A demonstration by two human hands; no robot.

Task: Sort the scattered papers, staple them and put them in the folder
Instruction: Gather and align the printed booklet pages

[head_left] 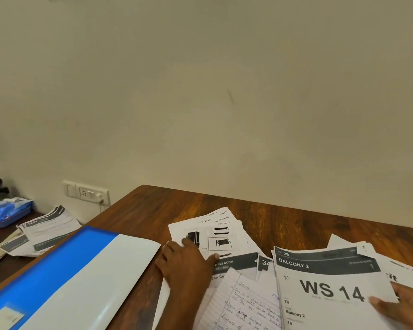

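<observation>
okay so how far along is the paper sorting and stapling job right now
Early. Nothing looks stapled or filed: the blue folder lies on the table with no sheet visibly in it, and no stapler is in view. In hand: the left hand rests on the furniture sheet, and the right hand holds the WS 14 sheet. Left: gathering the loose papers, stapling and filing.

The folder (65, 277) lies on the left of the table (153, 210). The papers (260, 270) lie in a pile to its right. The left hand (186, 260) rests on the papers, beside the folder. The right hand (401, 306) holds a sheet (327, 291) at the right.
</observation>
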